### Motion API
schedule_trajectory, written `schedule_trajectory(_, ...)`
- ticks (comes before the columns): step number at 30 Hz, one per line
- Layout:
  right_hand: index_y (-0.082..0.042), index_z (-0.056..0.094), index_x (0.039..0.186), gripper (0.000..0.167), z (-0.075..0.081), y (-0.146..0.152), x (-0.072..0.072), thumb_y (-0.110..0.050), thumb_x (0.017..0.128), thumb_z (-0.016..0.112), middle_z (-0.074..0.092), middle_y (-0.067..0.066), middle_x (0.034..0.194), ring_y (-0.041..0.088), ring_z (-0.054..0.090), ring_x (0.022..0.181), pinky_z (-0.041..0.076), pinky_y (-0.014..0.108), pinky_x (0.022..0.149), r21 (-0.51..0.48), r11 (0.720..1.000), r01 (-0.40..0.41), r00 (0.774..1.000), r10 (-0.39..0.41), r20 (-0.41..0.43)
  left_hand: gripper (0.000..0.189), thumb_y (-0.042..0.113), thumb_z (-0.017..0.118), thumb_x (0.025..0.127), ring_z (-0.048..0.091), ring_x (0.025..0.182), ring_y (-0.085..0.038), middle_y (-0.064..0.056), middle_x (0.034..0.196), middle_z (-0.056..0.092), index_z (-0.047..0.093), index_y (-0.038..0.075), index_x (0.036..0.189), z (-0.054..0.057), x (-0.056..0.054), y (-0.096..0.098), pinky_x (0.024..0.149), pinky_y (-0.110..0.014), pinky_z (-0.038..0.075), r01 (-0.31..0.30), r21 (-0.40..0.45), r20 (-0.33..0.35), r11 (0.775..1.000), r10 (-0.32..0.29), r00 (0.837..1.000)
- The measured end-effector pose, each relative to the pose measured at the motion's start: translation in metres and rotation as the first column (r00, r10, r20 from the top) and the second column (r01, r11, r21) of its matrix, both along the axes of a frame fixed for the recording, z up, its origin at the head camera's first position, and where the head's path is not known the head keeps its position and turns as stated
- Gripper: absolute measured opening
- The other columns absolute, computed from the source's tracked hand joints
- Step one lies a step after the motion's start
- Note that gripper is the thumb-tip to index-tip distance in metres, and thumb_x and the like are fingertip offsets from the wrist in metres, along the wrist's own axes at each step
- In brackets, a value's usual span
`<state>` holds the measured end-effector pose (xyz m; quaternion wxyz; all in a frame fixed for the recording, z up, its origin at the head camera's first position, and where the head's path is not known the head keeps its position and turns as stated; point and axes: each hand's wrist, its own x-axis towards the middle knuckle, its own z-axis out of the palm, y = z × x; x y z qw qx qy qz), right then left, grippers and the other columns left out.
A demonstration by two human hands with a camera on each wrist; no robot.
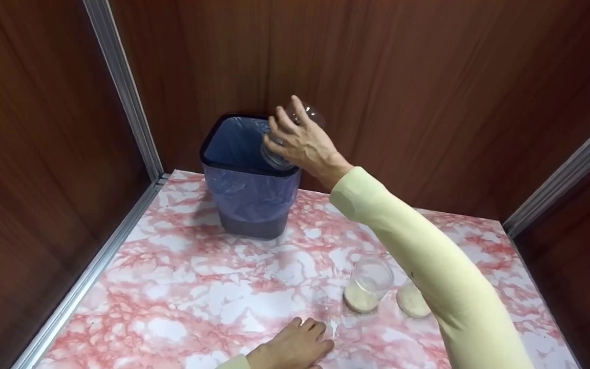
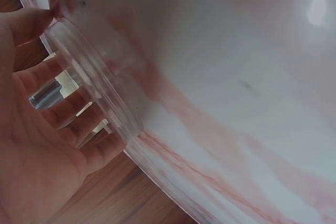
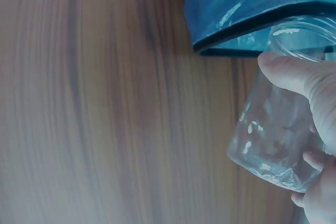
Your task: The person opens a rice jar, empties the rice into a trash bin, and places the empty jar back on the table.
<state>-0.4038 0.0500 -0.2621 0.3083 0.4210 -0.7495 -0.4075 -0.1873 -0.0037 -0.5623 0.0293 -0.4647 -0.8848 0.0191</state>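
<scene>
R hand (image 1: pixel 305 143): fingers gripping tilted clear jar (image 3: pixel 275 127), mouth over bin (image 1: pixel 254 197). L hand (image 1: pixel 295 347): fingers round clear container (image 2: pixel 97 82) at tbl (image 1: pixel 172 287).

From my end: red/wht marbled tabletop (image 1: pixel 167 287); bag-lined bin (image 1: pixel 254 197) stands far L; clear container (image 1: pixel 379 277) R of ctr w/ beige disc (image 1: pixel 360 300) at base, in or under unclear; 2nd beige disc (image 1: pixel 413 302) just R, part hidden by sleeve (image 1: pixel 438 266); L hand (image 1: pixel 292 346) down front, fingers round clear rimmed piece (image 2: pixel 100 80)
</scene>
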Motion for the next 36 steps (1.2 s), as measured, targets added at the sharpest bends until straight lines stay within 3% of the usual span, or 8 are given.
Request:
schedule_trajectory(4,-0.031,0.037,0.148,0.061,-0.001,-0.004,0.0,-0.015,0.094,0.059,0.039,0.013,0.151,0.04,0.032,0.142,0.023,0.065,0.113,0.029,1.0,0.005,1.0,-0.005,-0.002,0.047,0.066,0.047,0.09,0.055,0.114,-0.016,0.002,0.127,0.057,0.056,0.033,0.122,0.0,0.0,0.001,0.086,-0.033,0.049,0.001,-0.005,0.027,1.0,-0.001,1.0)
schedule_trajectory(8,-0.033,0.039,0.147,0.064,-0.002,-0.005,0.0,-0.016,0.09,0.065,0.039,0.012,0.152,0.039,0.03,0.143,0.024,0.064,0.113,0.026,1.0,-0.009,0.999,0.01,-0.032,0.045,0.065,0.048,0.09,0.055,0.112,-0.015,0.003,0.126,0.057,0.056,0.033,0.122,0.0,0.0,0.001,0.085,-0.033,0.049,0.004,-0.007,0.013,1.0,-0.004,1.0)
schedule_trajectory(12,-0.032,0.042,0.145,0.057,-0.006,-0.005,0.0,-0.016,0.093,0.061,0.041,0.011,0.15,0.038,0.031,0.143,0.025,0.064,0.112,0.04,0.999,-0.027,0.998,0.029,-0.055,0.044,0.063,0.048,0.091,0.055,0.113,-0.016,0.002,0.127,0.057,0.056,0.032,0.122,0.0,0.0,0.0,0.087,-0.034,0.05,0.013,0.008,0.018,1.0,-0.013,1.0)
schedule_trajectory(17,-0.03,0.042,0.145,0.055,-0.007,-0.005,0.002,-0.016,0.095,0.059,0.04,0.011,0.15,0.039,0.03,0.143,0.025,0.064,0.112,0.038,0.999,-0.034,0.998,0.036,-0.054,0.052,0.068,0.038,0.092,0.055,0.116,-0.018,0.0,0.128,0.057,0.056,0.03,0.121,0.0,0.0,-0.002,0.088,-0.036,0.051,0.026,0.055,0.035,0.998,-0.028,0.999)
schedule_trajectory(26,-0.031,0.039,0.147,0.063,0.001,-0.004,0.0,-0.012,0.092,0.062,0.038,0.012,0.152,0.04,0.029,0.144,0.025,0.065,0.113,0.015,1.0,-0.025,0.999,0.025,-0.04,0.033,0.055,0.057,0.09,0.055,0.108,-0.014,0.003,0.123,0.058,0.058,0.033,0.114,0.001,0.0,0.001,0.08,-0.029,0.047,0.016,0.024,-0.016,1.0,-0.015,1.0)
schedule_trajectory(31,-0.023,0.038,0.147,0.065,0.006,0.006,0.003,-0.014,0.089,0.064,0.042,0.017,0.148,0.042,0.038,0.138,0.025,0.067,0.111,-0.131,0.991,-0.031,0.999,0.026,-0.038,0.031,0.055,0.056,0.091,0.056,0.105,-0.013,0.004,0.121,0.059,0.058,0.032,0.112,0.002,-0.001,0.0,0.075,-0.027,0.045,0.03,0.044,-0.05,0.999,-0.028,0.998)
schedule_trajectory(36,-0.014,0.039,0.145,0.067,0.011,0.02,0.009,-0.016,0.084,0.066,0.049,0.021,0.139,0.044,0.047,0.128,0.028,0.067,0.109,-0.331,0.943,0.036,0.999,-0.029,0.028,0.032,0.055,0.044,0.098,0.056,0.101,-0.012,0.006,0.117,0.059,0.06,0.03,0.11,0.004,-0.004,-0.004,0.074,-0.026,0.044,0.042,0.083,-0.013,0.996,-0.041,0.999)
